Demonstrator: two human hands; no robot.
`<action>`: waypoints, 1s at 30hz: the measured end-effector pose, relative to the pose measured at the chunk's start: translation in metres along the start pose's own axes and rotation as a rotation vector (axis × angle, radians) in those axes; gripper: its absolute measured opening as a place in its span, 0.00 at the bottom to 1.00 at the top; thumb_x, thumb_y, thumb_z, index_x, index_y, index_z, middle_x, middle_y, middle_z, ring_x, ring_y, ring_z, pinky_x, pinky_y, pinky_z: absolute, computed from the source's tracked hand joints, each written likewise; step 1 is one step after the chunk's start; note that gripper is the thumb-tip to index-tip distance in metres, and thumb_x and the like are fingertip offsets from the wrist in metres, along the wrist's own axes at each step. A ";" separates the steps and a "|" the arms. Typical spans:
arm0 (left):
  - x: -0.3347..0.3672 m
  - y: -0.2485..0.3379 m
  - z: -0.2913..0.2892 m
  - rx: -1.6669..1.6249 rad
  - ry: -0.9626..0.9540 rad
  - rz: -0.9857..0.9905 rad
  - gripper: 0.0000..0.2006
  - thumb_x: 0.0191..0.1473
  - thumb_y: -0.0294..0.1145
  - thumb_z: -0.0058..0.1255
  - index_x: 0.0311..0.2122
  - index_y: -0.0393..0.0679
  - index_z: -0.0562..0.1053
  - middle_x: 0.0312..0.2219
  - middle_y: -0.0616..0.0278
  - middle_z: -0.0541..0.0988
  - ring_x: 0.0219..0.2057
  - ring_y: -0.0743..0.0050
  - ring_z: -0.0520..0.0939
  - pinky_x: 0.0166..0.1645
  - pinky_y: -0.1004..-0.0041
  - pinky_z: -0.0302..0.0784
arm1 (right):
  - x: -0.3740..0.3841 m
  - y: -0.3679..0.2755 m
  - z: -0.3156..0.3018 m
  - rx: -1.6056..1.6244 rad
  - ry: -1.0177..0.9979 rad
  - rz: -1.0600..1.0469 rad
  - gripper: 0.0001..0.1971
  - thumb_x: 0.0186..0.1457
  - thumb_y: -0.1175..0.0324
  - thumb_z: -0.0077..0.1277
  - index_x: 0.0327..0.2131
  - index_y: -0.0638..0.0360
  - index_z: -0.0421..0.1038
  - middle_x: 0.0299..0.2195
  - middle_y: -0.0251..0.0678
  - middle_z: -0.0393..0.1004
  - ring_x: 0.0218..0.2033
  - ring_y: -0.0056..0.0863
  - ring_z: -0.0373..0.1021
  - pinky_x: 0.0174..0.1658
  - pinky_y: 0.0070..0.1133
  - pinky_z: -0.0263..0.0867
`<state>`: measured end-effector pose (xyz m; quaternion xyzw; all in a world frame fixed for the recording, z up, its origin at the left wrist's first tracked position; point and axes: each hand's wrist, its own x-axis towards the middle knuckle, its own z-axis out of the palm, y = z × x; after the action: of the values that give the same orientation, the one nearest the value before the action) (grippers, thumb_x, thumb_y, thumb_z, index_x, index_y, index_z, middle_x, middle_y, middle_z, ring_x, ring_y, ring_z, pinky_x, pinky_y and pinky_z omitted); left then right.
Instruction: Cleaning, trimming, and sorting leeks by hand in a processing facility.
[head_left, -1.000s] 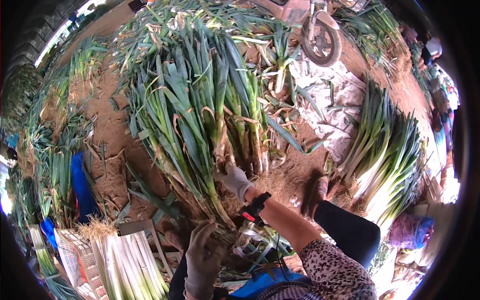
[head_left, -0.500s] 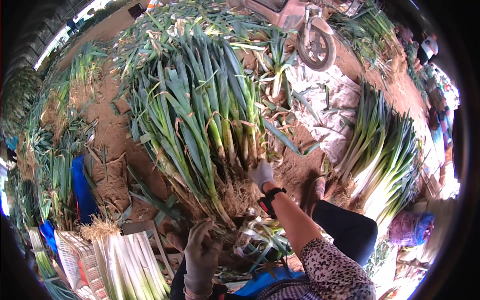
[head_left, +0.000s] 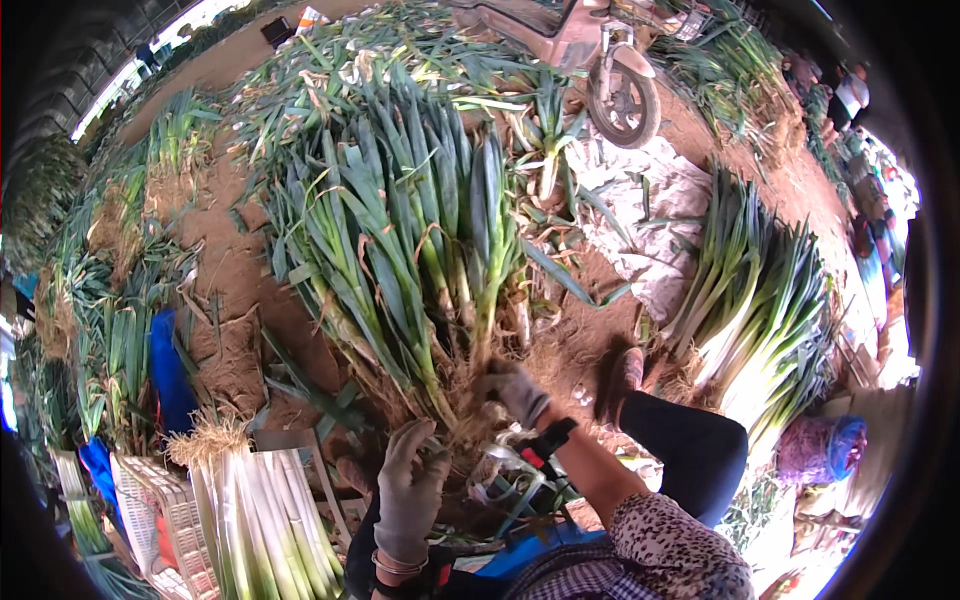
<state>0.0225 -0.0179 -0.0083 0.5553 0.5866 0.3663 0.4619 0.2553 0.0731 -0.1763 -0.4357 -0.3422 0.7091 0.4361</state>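
My right hand [head_left: 518,392], in a pale work glove, is closed at the root end of a leek [head_left: 490,240] on the near right side of a big heap of leeks [head_left: 370,220]. The leek's green top leans against the heap, and brown soil-covered roots hang beside my fingers. My left hand [head_left: 408,500], also gloved, is held low at the heap's near edge, its fingers curved and apart with nothing between them. Below my hands lie stripped leaves [head_left: 515,480].
White-stalked leeks [head_left: 260,520] stand root-up beside a plastic crate [head_left: 165,520] at near left. More leeks [head_left: 770,310] lie at right near a pale sheet [head_left: 650,210]. A three-wheeler's front wheel [head_left: 624,103] stands at the back. My bent knee [head_left: 690,445] is at right.
My right hand has drawn back toward me and slightly left, bringing one leek nearer at its root end. The left hand has opened its fingers a little.
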 end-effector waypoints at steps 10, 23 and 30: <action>-0.010 0.010 -0.018 -0.049 -0.002 -0.063 0.21 0.56 0.10 0.49 0.55 0.30 0.73 0.50 0.58 0.76 0.48 0.75 0.79 0.54 0.74 0.76 | 0.108 -0.006 -0.024 -0.984 0.313 0.139 0.36 0.57 0.64 0.56 0.69 0.59 0.61 0.54 0.61 0.75 0.49 0.50 0.77 0.54 0.36 0.74; 0.007 0.012 -0.010 -0.177 -0.048 -0.124 0.24 0.53 0.17 0.57 0.57 0.31 0.73 0.57 0.46 0.73 0.58 0.56 0.78 0.59 0.67 0.78 | 0.155 0.036 -0.044 -0.571 0.177 0.327 0.28 0.58 0.61 0.66 0.55 0.71 0.71 0.44 0.44 0.80 0.38 0.29 0.75 0.44 0.28 0.74; 0.011 0.019 -0.004 0.008 -0.046 0.005 0.24 0.51 0.17 0.58 0.56 0.31 0.74 0.57 0.44 0.74 0.57 0.55 0.78 0.56 0.68 0.80 | 0.146 0.080 -0.067 -1.220 -0.313 -0.025 0.33 0.65 0.82 0.49 0.71 0.59 0.54 0.72 0.35 0.58 0.65 0.23 0.66 0.71 0.25 0.56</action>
<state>0.0252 -0.0047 0.0098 0.5668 0.5761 0.3522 0.4720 0.2563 0.1830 -0.3180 -0.4931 -0.7500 0.4365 0.0619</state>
